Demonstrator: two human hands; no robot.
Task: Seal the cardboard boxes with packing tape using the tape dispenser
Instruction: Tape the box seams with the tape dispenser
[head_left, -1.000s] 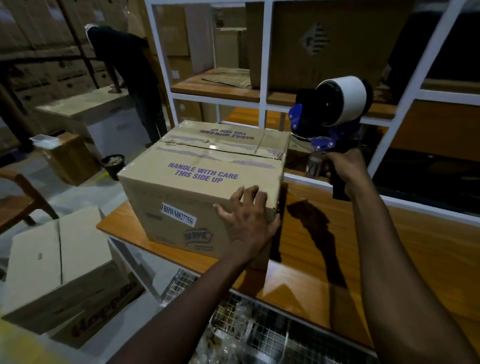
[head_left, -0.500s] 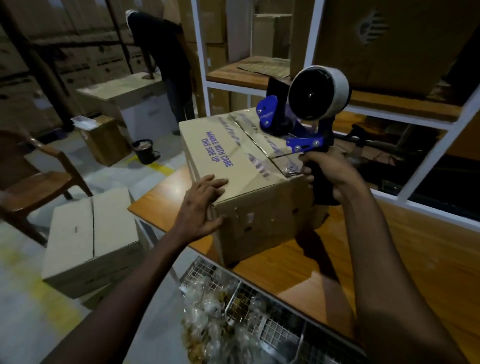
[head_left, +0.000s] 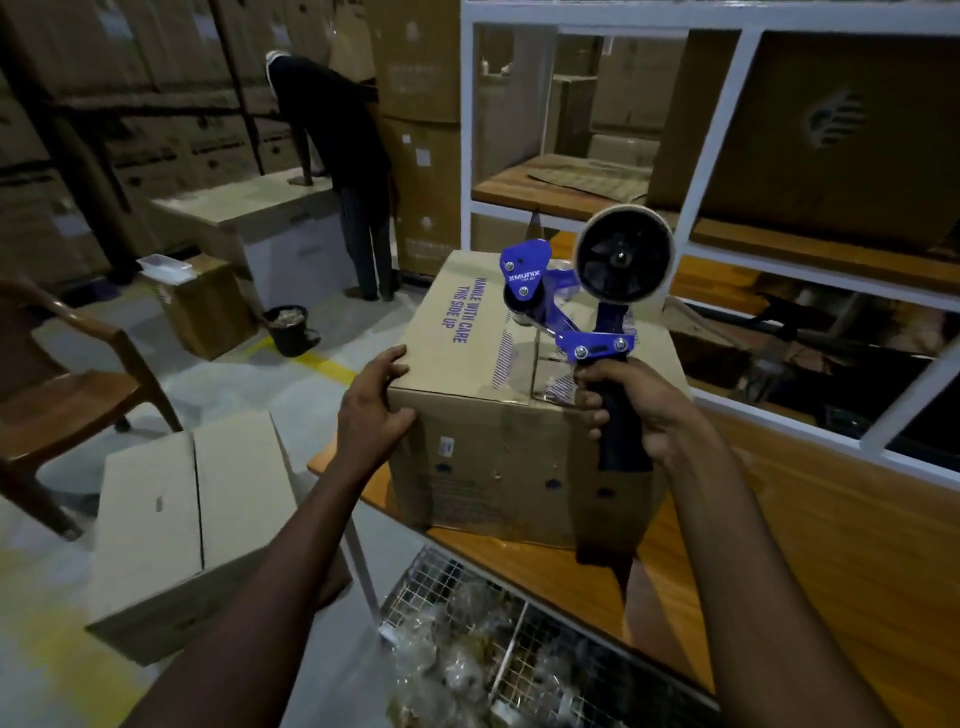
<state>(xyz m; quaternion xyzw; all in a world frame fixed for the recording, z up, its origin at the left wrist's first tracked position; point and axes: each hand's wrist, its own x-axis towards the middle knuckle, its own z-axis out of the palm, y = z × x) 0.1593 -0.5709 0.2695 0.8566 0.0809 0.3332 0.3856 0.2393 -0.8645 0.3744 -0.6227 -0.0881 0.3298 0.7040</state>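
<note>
A brown cardboard box (head_left: 483, 457) printed "HANDLE WITH CARE THIS SIDE UP" stands on the wooden table (head_left: 810, 540), its top flaps closed along a centre seam. My left hand (head_left: 376, 410) grips the box's near left top corner, thumb on the lid. My right hand (head_left: 631, 410) holds the black handle of a blue tape dispenser (head_left: 571, 306) with a white tape roll. The dispenser's blue front end sits over the top seam near the middle of the lid; whether it touches the cardboard is unclear.
A white shelf frame (head_left: 727, 130) with wooden boards and boxes rises behind the table. A closed carton (head_left: 176, 525) sits on the floor to the left, a wooden chair (head_left: 62, 384) beyond it. A wire basket (head_left: 498, 654) of plastic wraps lies below. A person (head_left: 337, 156) bends over a far table.
The box has turned, its printed text now running away from me. My left hand shifted from the box's front face to its left top corner. The dispenser came down over the lid seam.
</note>
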